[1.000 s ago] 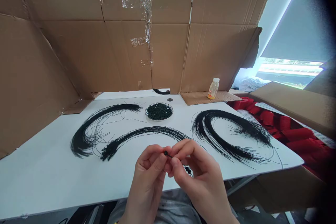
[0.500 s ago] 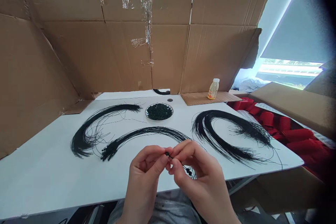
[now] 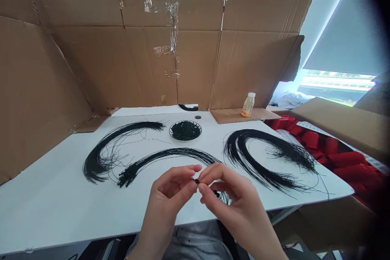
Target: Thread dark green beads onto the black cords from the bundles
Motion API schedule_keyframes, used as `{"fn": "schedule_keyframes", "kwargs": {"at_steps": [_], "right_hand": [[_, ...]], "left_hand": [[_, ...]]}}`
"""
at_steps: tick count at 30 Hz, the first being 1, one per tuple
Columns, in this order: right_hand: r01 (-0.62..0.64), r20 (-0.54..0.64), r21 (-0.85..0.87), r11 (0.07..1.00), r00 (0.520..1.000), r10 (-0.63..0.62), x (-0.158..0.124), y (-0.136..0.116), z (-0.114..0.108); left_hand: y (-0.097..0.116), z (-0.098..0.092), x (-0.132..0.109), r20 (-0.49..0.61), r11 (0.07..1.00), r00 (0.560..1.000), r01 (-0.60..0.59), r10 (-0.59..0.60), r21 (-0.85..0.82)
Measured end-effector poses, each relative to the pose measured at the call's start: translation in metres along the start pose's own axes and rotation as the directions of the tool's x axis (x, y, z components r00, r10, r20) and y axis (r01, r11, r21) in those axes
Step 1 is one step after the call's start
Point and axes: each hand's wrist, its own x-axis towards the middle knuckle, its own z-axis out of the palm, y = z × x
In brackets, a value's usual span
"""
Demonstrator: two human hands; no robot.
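Note:
My left hand (image 3: 170,195) and my right hand (image 3: 231,203) meet above the near edge of the white table (image 3: 61,207). Both pinch a thin black cord with a small black bead (image 3: 196,180) between the fingertips. A second bead (image 3: 215,193) hangs on the cord under my right fingers. Behind the hands lies a curved bundle of black cords with beads on the ends (image 3: 158,158). A small dish of black beads (image 3: 185,130) stands farther back in the middle.
A loose bundle of black cords (image 3: 103,150) lies at the left and a thick bundle (image 3: 258,154) at the right. Cardboard walls (image 3: 122,57) enclose the table's back and left. A small bottle (image 3: 248,104) stands at the back right. Red cups (image 3: 335,150) fill a box beside the table.
Both hands have dropped slightly and the fingertips have shifted on the bead and cord. The view has tilted down a little.

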Motion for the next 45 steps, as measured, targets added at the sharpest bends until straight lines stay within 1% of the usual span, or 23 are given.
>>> {"fn": "schedule_keyframes", "kwargs": {"at_steps": [3,5,7,9,11,15,17,19,21,22,23,25,26,27,28,30,33,35,37,40,42,44,45], "right_hand": [[-0.051,0.018,-0.031,0.998,0.999,0.051,0.001,-0.002,-0.005],[-0.059,0.011,-0.049,0.997,0.998,0.060,0.002,-0.002,-0.007],[-0.057,0.004,-0.067,0.996,0.998,0.057,0.003,-0.002,-0.008],[-0.070,0.003,-0.096,0.993,0.997,0.071,0.003,-0.002,-0.009],[-0.106,0.008,-0.123,0.987,0.994,0.107,0.003,-0.003,-0.008],[-0.180,0.013,-0.134,0.974,0.983,0.184,0.001,-0.004,-0.006],[-0.176,0.000,-0.145,0.974,0.984,0.178,0.001,-0.004,-0.006],[-0.144,0.005,-0.175,0.974,0.989,0.148,0.003,-0.003,-0.007],[-0.124,0.027,-0.210,0.970,0.991,0.133,0.006,-0.001,-0.009],[-0.122,0.033,-0.224,0.967,0.991,0.132,0.008,0.000,-0.011],[-0.124,0.029,-0.235,0.964,0.991,0.134,0.009,0.001,-0.012],[-0.131,-0.003,-0.246,0.960,0.991,0.134,0.012,0.001,-0.016],[-0.133,-0.021,-0.251,0.959,0.991,0.132,0.012,0.002,-0.018],[-0.133,-0.034,-0.255,0.958,0.991,0.129,0.013,0.002,-0.019],[-0.135,-0.042,-0.259,0.956,0.991,0.129,0.013,0.002,-0.020],[-0.139,-0.043,-0.268,0.953,0.990,0.132,0.013,0.002,-0.022],[-0.121,-0.031,-0.275,0.954,0.993,0.117,0.013,0.003,-0.022],[-0.125,-0.029,-0.269,0.955,0.992,0.121,0.014,0.003,-0.021],[-0.143,-0.031,-0.247,0.959,0.990,0.139,0.016,0.004,-0.021],[-0.166,-0.008,-0.188,0.968,0.986,0.168,0.017,0.007,-0.020],[-0.206,0.032,-0.115,0.972,0.977,0.211,0.017,0.008,-0.019],[-0.251,0.084,-0.021,0.968,0.964,0.252,0.017,0.010,-0.017],[-0.269,0.106,0.024,0.963,0.958,0.265,0.016,0.010,-0.015]], "left_hand": [[0.003,-0.004,0.003,0.089,0.997,0.995,-0.057,0.053,0.046],[0.005,-0.004,0.003,0.121,0.993,0.990,-0.078,0.066,0.089],[0.008,-0.002,0.002,0.105,0.986,0.991,-0.096,0.082,0.138],[0.011,0.001,0.001,0.053,0.975,0.992,-0.121,0.113,0.186],[0.012,0.003,0.000,0.021,0.964,0.990,-0.143,0.142,0.223],[0.012,0.004,-0.001,0.002,0.958,0.986,-0.160,0.164,0.236],[0.012,0.004,-0.002,0.009,0.958,0.986,-0.162,0.165,0.238],[0.013,0.001,0.000,0.040,0.952,0.987,-0.158,0.153,0.261],[0.013,-0.007,0.005,0.084,0.929,0.992,-0.118,0.095,0.351],[0.012,-0.013,0.008,0.107,0.897,0.993,-0.085,0.042,0.434],[0.010,-0.020,0.013,0.124,0.841,0.992,-0.051,-0.019,0.538],[0.002,-0.034,0.023,0.125,0.657,0.984,-0.009,-0.130,0.754],[-0.004,-0.041,0.027,0.107,0.557,0.981,0.000,-0.159,0.830],[-0.010,-0.047,0.032,0.086,0.478,0.981,0.008,-0.174,0.878],[-0.018,-0.052,0.035,0.066,0.431,0.982,0.017,-0.176,0.902],[-0.032,-0.059,0.041,0.043,0.401,0.985,0.029,-0.169,0.916],[-0.047,-0.064,0.045,0.039,0.421,0.989,0.025,-0.143,0.907],[-0.050,-0.064,0.046,0.036,0.465,0.991,0.028,-0.128,0.885],[-0.046,-0.062,0.047,0.033,0.540,0.992,0.039,-0.124,0.841],[-0.032,-0.052,0.043,0.039,0.673,0.990,0.062,-0.134,0.737],[-0.021,-0.044,0.037,0.029,0.786,0.991,0.088,-0.134,0.611],[-0.012,-0.035,0.027,0.004,0.920,0.988,0.145,-0.157,0.365],[-0.008,-0.030,0.023,-0.004,0.960,0.984,0.177,-0.181,0.215]]}}
